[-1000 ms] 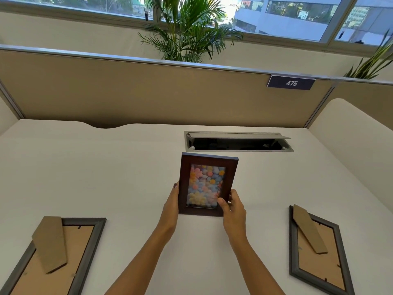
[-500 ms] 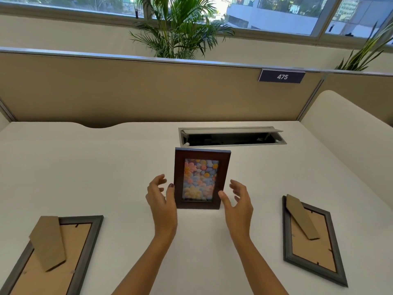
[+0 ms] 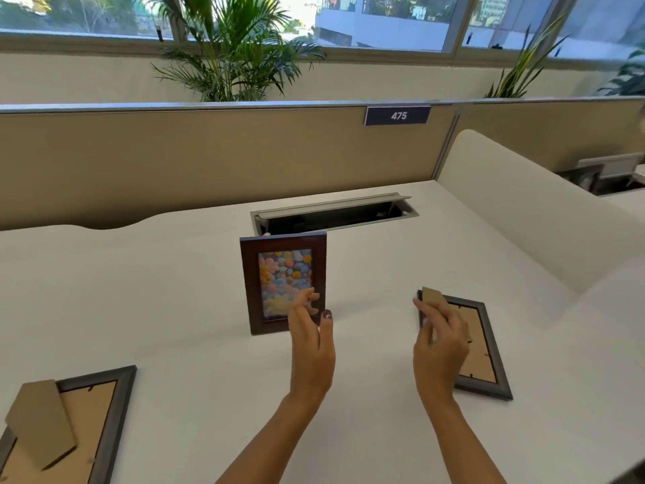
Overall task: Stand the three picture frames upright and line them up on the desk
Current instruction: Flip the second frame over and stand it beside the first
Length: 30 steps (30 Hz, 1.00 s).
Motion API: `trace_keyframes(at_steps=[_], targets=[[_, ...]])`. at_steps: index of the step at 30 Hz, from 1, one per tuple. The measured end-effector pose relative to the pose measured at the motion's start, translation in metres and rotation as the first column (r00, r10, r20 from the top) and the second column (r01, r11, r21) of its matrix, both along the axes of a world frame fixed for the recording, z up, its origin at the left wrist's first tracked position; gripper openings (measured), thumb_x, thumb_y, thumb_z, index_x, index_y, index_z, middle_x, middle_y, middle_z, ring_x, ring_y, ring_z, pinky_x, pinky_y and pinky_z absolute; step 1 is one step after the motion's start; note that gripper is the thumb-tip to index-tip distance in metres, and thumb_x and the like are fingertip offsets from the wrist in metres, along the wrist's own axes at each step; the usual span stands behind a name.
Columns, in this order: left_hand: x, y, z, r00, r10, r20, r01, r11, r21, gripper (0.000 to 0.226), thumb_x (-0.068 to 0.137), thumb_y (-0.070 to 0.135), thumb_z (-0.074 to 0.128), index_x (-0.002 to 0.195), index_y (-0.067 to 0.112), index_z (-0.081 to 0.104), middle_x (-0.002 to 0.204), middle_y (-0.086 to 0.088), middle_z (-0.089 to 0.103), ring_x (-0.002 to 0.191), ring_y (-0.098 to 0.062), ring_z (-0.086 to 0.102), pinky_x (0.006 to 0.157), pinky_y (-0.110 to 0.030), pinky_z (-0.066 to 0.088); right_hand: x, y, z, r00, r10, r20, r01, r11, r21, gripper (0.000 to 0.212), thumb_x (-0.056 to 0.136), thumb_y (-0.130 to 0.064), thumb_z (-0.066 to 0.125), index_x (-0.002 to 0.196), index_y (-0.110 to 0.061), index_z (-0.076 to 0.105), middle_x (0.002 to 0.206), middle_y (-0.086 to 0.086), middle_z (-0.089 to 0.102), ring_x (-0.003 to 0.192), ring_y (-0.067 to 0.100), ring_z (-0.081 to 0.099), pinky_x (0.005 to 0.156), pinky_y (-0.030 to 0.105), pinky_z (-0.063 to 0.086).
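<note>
A dark brown picture frame (image 3: 272, 246) with a colourful flower picture stands upright on its own in the middle of the white desk (image 3: 167, 291). My left hand (image 3: 311, 340) hovers open in front of its lower right corner, holding nothing. My right hand (image 3: 440, 342) is open above the near end of a grey frame (image 3: 488, 351) that lies face down on the right, its cardboard stand (image 3: 432, 295) raised. A second grey frame (image 3: 115, 406) lies face down at the lower left with its cardboard stand (image 3: 38, 420) up.
An open cable tray (image 3: 335, 213) is sunk into the desk just behind the brown frame. A beige partition (image 3: 209, 158) with a "475" label (image 3: 398, 116) closes the back, and a cream divider (image 3: 523, 211) rises on the right. Plants stand behind the partition.
Both hands let go of the brown frame, which now stands alone. The view swung right, and my right hand moved over to the face-down grey frame on the right.
</note>
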State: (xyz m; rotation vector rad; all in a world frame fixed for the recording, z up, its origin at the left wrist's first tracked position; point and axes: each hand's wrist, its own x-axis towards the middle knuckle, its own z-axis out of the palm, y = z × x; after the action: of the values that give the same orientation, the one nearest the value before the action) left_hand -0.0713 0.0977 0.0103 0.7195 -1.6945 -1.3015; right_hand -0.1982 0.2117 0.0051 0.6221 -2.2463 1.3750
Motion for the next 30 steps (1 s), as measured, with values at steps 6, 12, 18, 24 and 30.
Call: trace_keyframes(at_steps=[6, 12, 18, 24, 30], targets=[[-0.03, 0.034, -0.01, 0.96, -0.2, 0.198, 0.192, 0.98, 0.057, 0.04, 0.096, 0.028, 0.041, 0.135, 0.025, 0.031, 0.135, 0.0, 0.044, 0.121, -0.016, 0.045, 0.104, -0.035, 0.039, -0.024, 0.047, -0.014, 0.938, -0.269, 0.22, 0.237, 0.958, 0.16, 0.045, 0.084, 0.008, 0.048, 0.122, -0.013, 0.059, 0.127, 0.015, 0.054, 0.12, 0.031, 0.041, 0.08, 0.037, 0.045], [-0.055, 0.065, -0.023, 0.776, -0.369, 0.511, 0.353, 0.926, 0.132, 0.052, 0.098, 0.038, 0.03, 0.145, 0.021, 0.016, 0.144, -0.006, 0.043, 0.136, -0.016, 0.034, 0.117, -0.039, 0.0, -0.032, 0.069, -0.024, 0.789, -0.41, 0.458, 0.256, 0.897, 0.361, 0.048, 0.092, -0.008, 0.045, 0.139, -0.014, 0.04, 0.144, 0.022, 0.039, 0.131, 0.038, 0.029, 0.104, 0.051, 0.034], [-0.067, 0.086, -0.022, 0.644, -0.545, 0.537, 0.535, 0.823, 0.192, 0.052, 0.099, 0.039, 0.022, 0.147, 0.029, 0.004, 0.148, -0.004, 0.039, 0.138, -0.011, 0.03, 0.115, -0.04, -0.01, -0.034, 0.073, -0.028, 0.757, -0.444, 0.479, 0.278, 0.883, 0.378, 0.042, 0.092, -0.01, 0.044, 0.135, -0.009, 0.044, 0.133, 0.023, 0.05, 0.123, 0.039, 0.038, 0.099, 0.051, 0.038], [-0.075, 0.097, -0.013, 0.728, -0.513, 0.455, 0.45, 0.858, 0.247, 0.044, 0.098, 0.038, 0.03, 0.139, 0.025, 0.024, 0.094, -0.004, 0.063, 0.095, -0.022, 0.057, 0.099, -0.04, 0.04, -0.038, 0.069, -0.02, 0.704, -0.42, 0.573, 0.327, 0.907, 0.264, 0.033, 0.093, -0.001, 0.037, 0.122, -0.009, 0.051, 0.114, 0.022, 0.061, 0.112, 0.038, 0.049, 0.089, 0.05, 0.049], [-0.074, 0.081, 0.006, 0.819, -0.471, 0.326, 0.287, 0.83, 0.479, 0.021, 0.095, 0.042, 0.037, 0.109, 0.026, 0.036, 0.078, 0.003, 0.051, 0.069, -0.008, 0.048, 0.059, -0.02, 0.039, -0.043, 0.07, -0.011, 0.607, -0.311, 0.732, 0.345, 0.932, 0.109, 0.04, 0.088, 0.009, 0.035, 0.111, -0.013, 0.06, 0.099, 0.014, 0.06, 0.077, 0.029, 0.056, 0.05, 0.027, 0.041]])
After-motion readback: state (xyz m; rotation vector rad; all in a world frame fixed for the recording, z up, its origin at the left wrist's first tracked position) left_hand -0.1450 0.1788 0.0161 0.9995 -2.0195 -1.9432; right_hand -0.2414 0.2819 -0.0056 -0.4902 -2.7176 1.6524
